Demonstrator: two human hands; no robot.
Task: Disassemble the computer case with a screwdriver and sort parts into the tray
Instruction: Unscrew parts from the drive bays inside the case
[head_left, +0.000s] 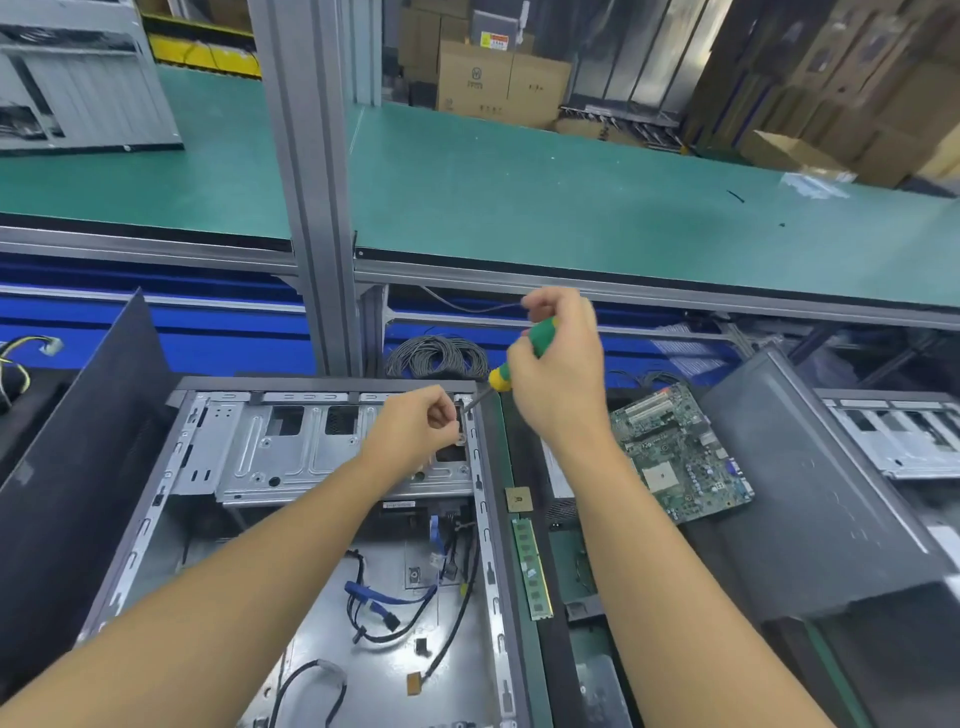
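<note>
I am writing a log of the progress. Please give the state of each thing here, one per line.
Computer case: open, side panel off.
Screwdriver: held in right hand, tip at case's far right corner.
Left hand: fingers pinched near the tip.
Motherboard: removed, beside case.
RAM stick: removed, lying flat.

The screwdriver (521, 353) tip and screw are too small to tell.
</note>
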